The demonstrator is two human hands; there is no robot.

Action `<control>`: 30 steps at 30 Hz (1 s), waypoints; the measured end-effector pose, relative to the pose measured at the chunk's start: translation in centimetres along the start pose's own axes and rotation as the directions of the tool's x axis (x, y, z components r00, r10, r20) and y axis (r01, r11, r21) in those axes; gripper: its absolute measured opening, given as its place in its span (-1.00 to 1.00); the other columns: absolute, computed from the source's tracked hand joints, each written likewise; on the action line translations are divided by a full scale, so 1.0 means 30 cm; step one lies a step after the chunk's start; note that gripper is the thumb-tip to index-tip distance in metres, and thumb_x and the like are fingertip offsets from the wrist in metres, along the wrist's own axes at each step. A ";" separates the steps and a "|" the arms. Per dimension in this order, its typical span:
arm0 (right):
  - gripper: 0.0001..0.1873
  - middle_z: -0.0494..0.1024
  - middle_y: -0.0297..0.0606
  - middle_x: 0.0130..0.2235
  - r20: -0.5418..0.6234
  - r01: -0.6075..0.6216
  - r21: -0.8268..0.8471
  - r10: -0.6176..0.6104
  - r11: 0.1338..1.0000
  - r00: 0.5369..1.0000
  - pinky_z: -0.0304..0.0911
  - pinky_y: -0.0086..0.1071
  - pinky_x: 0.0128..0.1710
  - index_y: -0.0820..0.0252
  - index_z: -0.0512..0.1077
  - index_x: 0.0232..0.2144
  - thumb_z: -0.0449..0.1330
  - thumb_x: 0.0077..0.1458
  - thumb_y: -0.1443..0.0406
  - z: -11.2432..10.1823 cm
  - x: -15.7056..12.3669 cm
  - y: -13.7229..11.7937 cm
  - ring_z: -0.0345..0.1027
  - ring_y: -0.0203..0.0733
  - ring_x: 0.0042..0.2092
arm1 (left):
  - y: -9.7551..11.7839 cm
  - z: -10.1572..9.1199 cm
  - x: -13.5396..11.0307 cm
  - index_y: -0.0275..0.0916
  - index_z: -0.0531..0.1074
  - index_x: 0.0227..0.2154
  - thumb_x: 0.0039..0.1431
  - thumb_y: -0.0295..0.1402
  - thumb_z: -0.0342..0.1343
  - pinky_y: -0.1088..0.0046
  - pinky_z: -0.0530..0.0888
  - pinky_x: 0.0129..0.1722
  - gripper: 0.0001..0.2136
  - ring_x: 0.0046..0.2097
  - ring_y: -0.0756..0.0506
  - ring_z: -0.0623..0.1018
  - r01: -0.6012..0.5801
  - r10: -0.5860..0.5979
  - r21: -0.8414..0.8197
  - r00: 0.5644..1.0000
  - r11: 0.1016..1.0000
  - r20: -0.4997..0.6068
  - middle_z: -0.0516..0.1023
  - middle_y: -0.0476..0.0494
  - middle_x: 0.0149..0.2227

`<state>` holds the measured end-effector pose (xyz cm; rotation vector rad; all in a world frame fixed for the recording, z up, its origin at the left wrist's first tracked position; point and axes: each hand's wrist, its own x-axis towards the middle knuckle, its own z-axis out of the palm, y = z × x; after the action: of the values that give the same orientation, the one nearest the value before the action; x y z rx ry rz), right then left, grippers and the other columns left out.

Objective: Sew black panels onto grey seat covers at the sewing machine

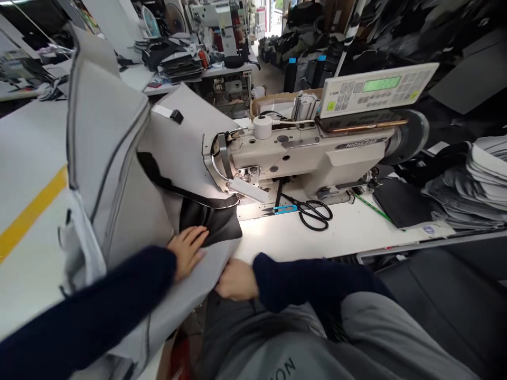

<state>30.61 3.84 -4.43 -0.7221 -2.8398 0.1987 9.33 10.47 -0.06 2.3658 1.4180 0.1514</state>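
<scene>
A large grey fabric piece [158, 211] with dark seam edging spreads over the left of the table and hangs off the front edge. My left hand [187, 252] lies on it with fingers stretched out, beside a black panel [209, 220] joined to it. Close by, my right hand [237, 279] is closed at the fabric's near right edge, its fingers partly hidden. Beyond both hands stands an industrial sewing machine [285, 153], with the fabric's black-edged side reaching its needle area. Black-handled scissors [312, 212] and blue thread snips [283, 209] lie before the machine.
A control panel [378, 89] with a lit green display sits atop the machine. Stacked grey cut pieces [475, 184] lie at the right, near a green pencil [372, 207]. Yellow tape [34, 211] marks the table at left. Another sewing machine [222, 26] stands behind.
</scene>
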 end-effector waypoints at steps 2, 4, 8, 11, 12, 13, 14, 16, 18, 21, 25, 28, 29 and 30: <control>-0.76 0.50 -0.18 -0.20 -0.055 -0.024 0.067 0.028 0.997 0.998 0.29 -0.30 -0.16 0.27 0.44 -0.27 0.10 0.18 0.20 -0.021 -0.081 0.063 0.32 -0.20 -0.17 | -0.045 0.124 -0.037 -0.31 0.38 0.07 0.16 -0.18 -0.08 0.00 0.30 0.09 -0.52 0.24 -0.39 0.22 -0.081 0.101 0.223 0.992 0.971 -0.078 0.32 -0.34 0.18; -0.67 0.43 -0.02 -0.04 -0.136 -0.117 0.085 0.128 0.989 0.982 0.20 -0.18 -0.03 0.34 0.39 -0.09 0.12 0.12 0.25 -0.049 -0.105 0.141 0.25 -0.06 0.00 | -0.082 0.178 -0.042 -0.25 0.26 0.17 0.21 -0.24 -0.10 0.03 0.32 0.07 -0.53 0.28 -0.37 0.14 -0.131 0.193 0.375 0.972 0.918 -0.132 0.17 -0.34 0.27; -0.43 0.21 0.07 0.19 -0.178 -0.079 -0.001 0.077 0.997 0.981 -0.02 -0.01 0.14 0.37 0.18 0.15 0.13 0.09 0.32 -0.038 0.038 0.259 -0.02 0.14 0.22 | -0.187 0.116 0.053 -0.28 0.14 0.18 0.27 -0.32 -0.13 0.18 0.38 0.06 -0.57 0.19 -0.25 0.30 -0.170 0.277 0.348 0.917 0.922 -0.286 0.17 -0.40 0.21; -0.71 0.44 0.00 -0.01 -0.104 -0.089 0.019 0.090 0.996 0.990 0.12 -0.17 0.02 0.38 0.36 -0.06 0.00 0.19 0.40 0.017 0.148 0.271 0.25 -0.05 0.02 | -0.285 0.032 0.136 -0.33 0.26 0.06 0.26 -0.35 -0.11 0.29 0.46 -0.04 -0.66 -0.02 -0.17 0.46 -0.150 0.280 0.330 0.877 0.932 -0.390 0.33 -0.36 0.01; -0.77 0.49 -0.07 -0.14 -0.080 -0.120 0.050 0.123 0.992 0.989 0.17 -0.23 -0.08 0.34 0.40 -0.18 -0.02 0.22 0.39 0.032 0.154 0.265 0.31 -0.11 -0.10 | -0.305 0.012 0.154 -0.32 0.31 0.00 0.26 -0.35 -0.09 0.30 0.47 -0.07 -0.70 -0.06 -0.16 0.48 -0.165 0.307 0.357 0.869 0.919 -0.388 0.36 -0.33 -0.05; -0.79 0.50 -0.13 -0.26 -0.070 -0.149 0.089 0.156 0.985 0.985 0.19 -0.28 -0.17 0.31 0.41 -0.29 -0.01 0.24 0.35 0.043 0.142 0.259 0.31 -0.15 -0.22 | -0.313 -0.002 0.165 -0.32 0.35 -0.05 0.24 -0.35 -0.07 0.30 0.47 -0.09 -0.73 -0.08 -0.16 0.48 -0.187 0.344 0.391 0.857 0.901 -0.383 0.38 -0.31 -0.09; -0.78 0.48 -0.19 -0.35 -0.082 -0.176 0.130 0.187 0.976 0.979 0.18 -0.31 -0.25 0.27 0.39 -0.37 0.00 0.25 0.30 0.048 0.116 0.252 0.29 -0.18 -0.30 | -0.308 -0.010 0.172 -0.31 0.37 -0.08 0.23 -0.36 -0.03 0.30 0.47 -0.10 -0.75 -0.08 -0.17 0.48 -0.212 0.390 0.429 0.837 0.878 -0.384 0.40 -0.30 -0.11; -0.75 0.43 -0.22 -0.41 -0.163 -0.212 0.215 0.249 0.953 0.955 0.17 -0.33 -0.31 0.24 0.35 -0.42 0.02 0.25 0.24 0.046 0.042 0.242 0.24 -0.19 -0.34 | -0.260 -0.021 0.179 -0.26 0.38 -0.10 0.18 -0.37 0.05 0.29 0.44 -0.08 -0.76 -0.05 -0.17 0.47 -0.232 0.481 0.514 0.765 0.826 -0.428 0.42 -0.28 -0.10; -0.82 0.42 -0.15 -0.29 -0.235 -0.240 0.310 0.318 0.920 0.918 0.20 -0.32 -0.26 0.26 0.33 -0.34 0.07 0.20 0.23 0.025 -0.023 0.240 0.27 -0.15 -0.25 | -0.179 -0.038 0.193 -0.19 0.36 -0.03 0.15 -0.37 0.09 0.20 0.36 -0.01 -0.69 0.01 -0.20 0.45 -0.216 0.560 0.617 0.700 0.757 -0.442 0.44 -0.26 -0.05; -0.59 0.27 0.09 0.06 -0.219 -0.314 0.398 0.421 0.862 0.880 0.26 -0.27 -0.15 0.32 0.25 -0.09 0.17 0.01 0.26 -0.023 -0.040 0.255 0.31 -0.07 -0.09 | -0.055 -0.084 0.249 -0.17 0.31 0.07 0.18 -0.28 0.06 0.06 0.22 0.07 -0.62 0.06 -0.26 0.40 -0.187 0.525 0.696 0.793 0.693 -0.309 0.44 -0.26 0.01; -0.62 0.04 0.29 0.24 0.001 -0.524 0.255 0.541 0.813 0.841 0.34 -0.18 -0.24 0.34 0.23 -0.05 0.03 0.05 0.31 -0.064 0.055 0.293 0.44 -0.08 -0.24 | 0.050 -0.117 0.329 -0.31 0.41 -0.13 0.17 -0.36 -0.01 0.23 0.32 -0.15 -0.75 -0.15 -0.22 0.45 -0.233 0.331 0.676 0.943 0.699 -0.017 0.50 -0.23 -0.25; -0.68 0.04 0.44 0.23 0.123 -0.571 0.051 0.562 0.820 0.818 0.37 -0.15 -0.34 0.39 0.25 -0.09 -0.07 0.13 0.32 -0.060 0.121 0.308 0.48 0.01 -0.24 | 0.099 -0.082 0.331 -0.27 0.43 -0.26 0.13 -0.49 -0.04 0.30 0.30 -0.30 -0.81 -0.24 -0.16 0.45 -0.308 0.294 0.645 0.946 0.699 0.133 0.48 -0.17 -0.33; -0.69 0.07 0.48 0.21 0.131 -0.549 -0.005 0.545 0.836 0.828 0.37 -0.16 -0.37 0.40 0.26 -0.10 -0.08 0.14 0.33 -0.054 0.134 0.309 0.48 0.04 -0.23 | 0.112 -0.066 0.326 -0.26 0.43 -0.28 0.11 -0.49 -0.03 0.31 0.30 -0.31 -0.83 -0.23 -0.16 0.44 -0.331 0.295 0.638 0.941 0.696 0.166 0.48 -0.18 -0.31; -0.69 0.12 0.51 0.18 0.124 -0.518 -0.052 0.520 0.854 0.845 0.37 -0.17 -0.39 0.42 0.26 -0.11 -0.10 0.15 0.35 -0.047 0.142 0.308 0.48 0.06 -0.21 | 0.123 -0.050 0.322 -0.27 0.43 -0.28 0.10 -0.48 -0.01 0.30 0.29 -0.32 -0.84 -0.22 -0.17 0.44 -0.342 0.291 0.636 0.938 0.692 0.188 0.47 -0.20 -0.29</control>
<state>31.48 14.08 -4.03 -1.5295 -2.6950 0.3140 16.67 17.69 1.73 3.1501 1.1215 -0.4284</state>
